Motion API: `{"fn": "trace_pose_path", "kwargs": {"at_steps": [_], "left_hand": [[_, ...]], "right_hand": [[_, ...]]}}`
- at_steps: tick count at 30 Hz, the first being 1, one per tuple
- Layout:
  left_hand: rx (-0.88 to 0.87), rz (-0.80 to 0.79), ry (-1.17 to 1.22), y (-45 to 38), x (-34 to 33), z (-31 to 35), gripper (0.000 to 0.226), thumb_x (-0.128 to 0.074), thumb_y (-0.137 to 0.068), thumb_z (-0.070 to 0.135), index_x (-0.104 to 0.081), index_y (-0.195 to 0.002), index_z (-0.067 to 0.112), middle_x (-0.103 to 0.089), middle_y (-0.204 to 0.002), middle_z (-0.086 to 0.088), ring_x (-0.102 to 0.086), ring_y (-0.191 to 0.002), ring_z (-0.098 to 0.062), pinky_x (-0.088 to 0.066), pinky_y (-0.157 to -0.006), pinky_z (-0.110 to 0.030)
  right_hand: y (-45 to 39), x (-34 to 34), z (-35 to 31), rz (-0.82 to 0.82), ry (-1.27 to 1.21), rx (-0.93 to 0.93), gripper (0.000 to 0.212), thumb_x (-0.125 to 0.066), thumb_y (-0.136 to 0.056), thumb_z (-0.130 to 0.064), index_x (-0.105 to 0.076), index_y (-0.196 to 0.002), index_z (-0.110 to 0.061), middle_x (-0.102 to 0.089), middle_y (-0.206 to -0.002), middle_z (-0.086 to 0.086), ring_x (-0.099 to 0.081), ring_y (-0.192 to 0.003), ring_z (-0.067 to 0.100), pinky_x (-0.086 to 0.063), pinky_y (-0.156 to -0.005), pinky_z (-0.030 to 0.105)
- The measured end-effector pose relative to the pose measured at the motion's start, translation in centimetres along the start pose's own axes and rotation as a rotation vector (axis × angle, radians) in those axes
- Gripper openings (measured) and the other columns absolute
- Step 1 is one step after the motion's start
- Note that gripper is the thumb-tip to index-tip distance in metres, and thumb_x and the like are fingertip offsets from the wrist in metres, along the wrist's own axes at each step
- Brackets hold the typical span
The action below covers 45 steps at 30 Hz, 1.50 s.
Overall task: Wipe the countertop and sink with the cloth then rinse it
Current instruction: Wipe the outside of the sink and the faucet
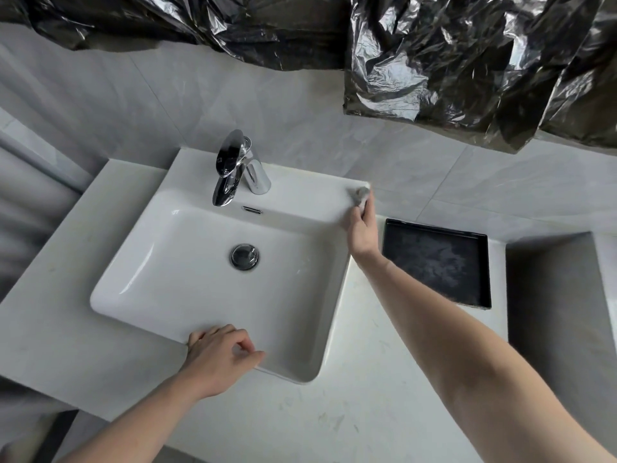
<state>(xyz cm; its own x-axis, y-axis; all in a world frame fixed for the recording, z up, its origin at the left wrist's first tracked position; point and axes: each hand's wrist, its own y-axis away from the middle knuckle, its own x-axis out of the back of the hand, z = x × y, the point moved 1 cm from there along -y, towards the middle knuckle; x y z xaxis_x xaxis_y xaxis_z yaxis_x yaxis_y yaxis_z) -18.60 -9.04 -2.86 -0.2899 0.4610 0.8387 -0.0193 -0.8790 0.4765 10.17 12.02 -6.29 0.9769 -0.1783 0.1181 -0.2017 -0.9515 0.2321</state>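
desk point(367, 412) runs under everything, pale top. sink point(140, 295) sits centre, faucet point(233, 168) at 12 o'clock. black tray point(437, 262) at 3 o'clock, just beside the sink. left hand point(217, 354) at 6 o'clock rests loosely curled on the sink's front rim, holding nothing, likely bracing the reach. right hand point(360, 228) at 2 o'clock pinches the cloth point(360, 195) against the sink's back right corner, wiping the rim.
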Motion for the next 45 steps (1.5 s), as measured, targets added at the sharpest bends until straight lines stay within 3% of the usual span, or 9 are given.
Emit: {"fn": "trace_pose_path", "kwargs": {"at_steps": [2,6,10,12,20,30,35,38,45], "left_hand": [[0.005,-0.010,-0.006,0.0,0.1,0.1,0.051,-0.043,-0.068,0.083,-0.062,-0.083,0.038,-0.060,-0.094,0.023,-0.050,-0.104,0.003,-0.026,-0.094,-0.033],[0.014,-0.013,-0.012,0.1,0.3,0.3,0.049,-0.044,-0.069,0.080,-0.062,-0.084,0.037,-0.059,-0.094,0.023,-0.052,-0.105,0.002,-0.026,-0.092,-0.032],[0.018,-0.012,-0.030,0.1,0.5,0.6,0.048,-0.044,-0.069,0.079,-0.063,-0.084,0.037,-0.060,-0.095,0.023,-0.053,-0.105,0.001,-0.026,-0.094,-0.032],[0.021,-0.023,-0.034,0.1,0.5,0.6,0.049,-0.044,-0.068,0.079,-0.063,-0.083,0.038,-0.061,-0.096,0.023,-0.054,-0.104,0.001,-0.026,-0.094,-0.032],[0.024,-0.043,-0.018,-0.1,0.5,0.3,0.048,-0.045,-0.069,0.080,-0.064,-0.084,0.038,-0.062,-0.097,0.022,-0.055,-0.105,0.000,-0.028,-0.096,-0.033],[0.022,-0.020,-0.025,0.1,0.4,0.3,0.038,-0.053,-0.076,0.075,-0.062,-0.082,0.038,-0.060,-0.098,0.023,-0.054,-0.105,-0.003,-0.025,-0.092,-0.032],[0.017,-0.020,-0.019,0.4,0.6,0.6,0.036,-0.057,-0.080,0.071,-0.062,-0.083,0.036,-0.060,-0.099,0.021,-0.053,-0.106,-0.004,-0.024,-0.094,-0.032],[0.010,-0.016,-0.019,0.5,0.6,0.5,0.036,-0.057,-0.081,0.071,-0.063,-0.084,0.035,-0.061,-0.099,0.020,-0.053,-0.106,-0.005,-0.024,-0.093,-0.032],[-0.001,-0.041,-0.017,0.4,0.6,0.4,0.041,-0.051,-0.078,0.074,-0.064,-0.084,0.036,-0.060,-0.097,0.021,-0.054,-0.105,-0.007,-0.028,-0.096,-0.035]], "right_hand": [[1.0,-0.3,1.1,0.009,-0.107,-0.146,0.041,-0.042,-0.102,-0.035,-0.052,-0.135,-0.013,-0.056,-0.119,-0.004,-0.051,-0.109,0.006,-0.038,-0.113,0.027],[5.5,-0.6,7.4,-0.064,-0.095,-0.254,0.084,-0.037,-0.092,-0.081,-0.045,-0.152,-0.024,-0.049,-0.156,-0.005,-0.044,-0.143,0.011,-0.028,-0.124,0.040],[12.6,-0.7,7.6,-0.135,-0.179,-0.381,0.046,-0.034,-0.103,-0.059,-0.064,-0.120,-0.029,-0.074,-0.112,-0.004,-0.066,-0.099,0.014,-0.051,-0.090,0.032],[12.6,-0.5,7.1,-0.104,-0.215,-0.429,0.035,-0.030,-0.108,-0.038,-0.057,-0.089,-0.025,-0.060,-0.075,-0.010,-0.052,-0.069,0.009,-0.041,-0.065,0.023],[3.1,0.6,0.3,-0.064,-0.172,-0.459,0.053,-0.021,-0.109,-0.045,-0.045,-0.068,-0.024,-0.048,-0.041,-0.011,-0.043,-0.038,0.015,-0.024,-0.036,0.022],[10.5,0.0,1.5,-0.113,-0.208,-0.499,0.056,-0.020,-0.112,-0.037,-0.051,-0.067,-0.027,-0.055,-0.046,-0.017,-0.047,-0.046,-0.001,-0.034,-0.041,0.009],[19.8,-1.5,6.8,-0.104,-0.192,-0.564,0.058,-0.025,-0.109,-0.051,-0.074,-0.107,-0.020,-0.078,-0.095,-0.009,-0.064,-0.084,0.008,-0.046,-0.065,0.018],[23.8,-1.5,6.9,-0.114,-0.178,-0.632,0.044,-0.026,-0.107,-0.045,-0.056,-0.079,-0.029,-0.058,-0.060,-0.014,-0.044,-0.063,0.009,-0.035,-0.059,0.026],[19.0,-0.8,4.4,-0.038,-0.213,-0.731,0.057,-0.033,-0.096,-0.068,-0.056,-0.070,-0.022,-0.059,-0.072,0.000,-0.056,-0.053,0.016,-0.039,-0.048,0.020]]}}
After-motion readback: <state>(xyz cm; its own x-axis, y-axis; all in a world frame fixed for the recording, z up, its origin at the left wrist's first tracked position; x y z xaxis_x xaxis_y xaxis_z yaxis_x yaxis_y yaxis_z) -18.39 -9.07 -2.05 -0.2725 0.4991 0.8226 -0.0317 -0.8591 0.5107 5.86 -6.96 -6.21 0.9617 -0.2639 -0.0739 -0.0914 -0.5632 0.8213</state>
